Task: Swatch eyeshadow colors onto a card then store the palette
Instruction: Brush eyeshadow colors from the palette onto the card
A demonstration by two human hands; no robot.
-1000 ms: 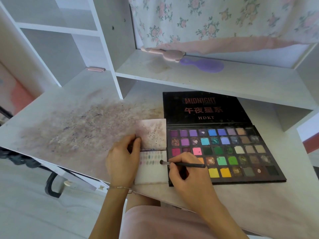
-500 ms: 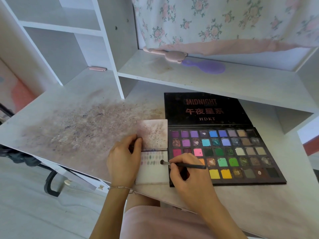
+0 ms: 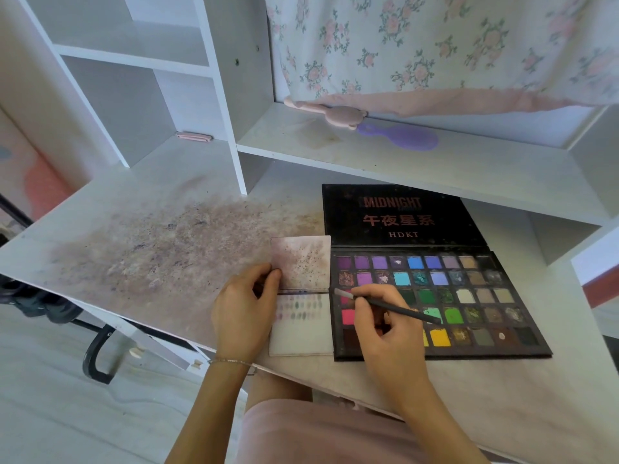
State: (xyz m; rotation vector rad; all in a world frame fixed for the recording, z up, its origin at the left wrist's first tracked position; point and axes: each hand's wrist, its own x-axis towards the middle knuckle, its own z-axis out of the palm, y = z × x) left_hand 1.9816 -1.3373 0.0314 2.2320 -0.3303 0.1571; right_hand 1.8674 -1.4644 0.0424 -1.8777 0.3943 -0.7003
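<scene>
An open black eyeshadow palette [image 3: 469, 296] lies flat on the desk, its lid [image 3: 395, 216] folded back with red lettering. Left of it lies a white folded card [image 3: 301, 333] with rows of faint colour swatches on its lower half and a speckled upper half. My left hand [image 3: 243, 313] rests on the card's left edge, thumb and fingers at the fold. My right hand [image 3: 385, 326] pinches a thin black brush [image 3: 395, 308]. The brush tip points left, over the palette's left column of pans.
The desk top [image 3: 150, 256] is stained with powder on its left half. A pink mirror-shaped item [image 3: 335, 113] and a purple hairbrush [image 3: 402, 137] lie on the shelf above. A small pink clip [image 3: 194, 136] sits in the left cubby. Floral cloth hangs at the back.
My right hand has moved the brush tip rightward, from the card's swatch rows to the palette's left edge. My left hand has stayed on the card.
</scene>
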